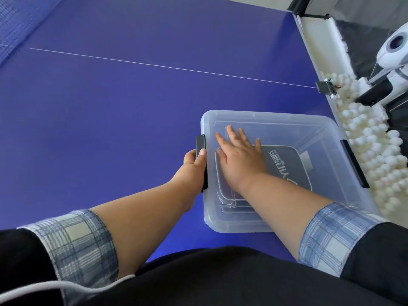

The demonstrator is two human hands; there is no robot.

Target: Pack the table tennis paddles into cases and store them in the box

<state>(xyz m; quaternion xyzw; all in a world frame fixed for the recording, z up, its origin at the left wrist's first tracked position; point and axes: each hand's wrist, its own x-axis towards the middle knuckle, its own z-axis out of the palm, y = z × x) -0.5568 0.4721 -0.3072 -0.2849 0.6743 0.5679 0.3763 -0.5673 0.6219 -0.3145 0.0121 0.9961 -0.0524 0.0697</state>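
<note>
A clear plastic box [276, 120] stands on the blue table tennis table [132, 107], near its right edge. Its translucent lid is on top. A dark paddle case [284, 164] with pale lettering shows through the lid, lying flat inside. My right hand [240, 160] lies flat on the lid with straight, spread fingers, above the case. My left hand [195, 166] grips the black latch [201, 144] on the box's left side, thumb on top of it. A second black latch [355, 164] sits on the right side. No loose paddles are in view.
A trough full of several white balls [371, 146] runs along the table's right edge, beside a white ball machine [390, 54]. A blue net [19, 25] is at the far left. A white centre line [154, 65] crosses the table.
</note>
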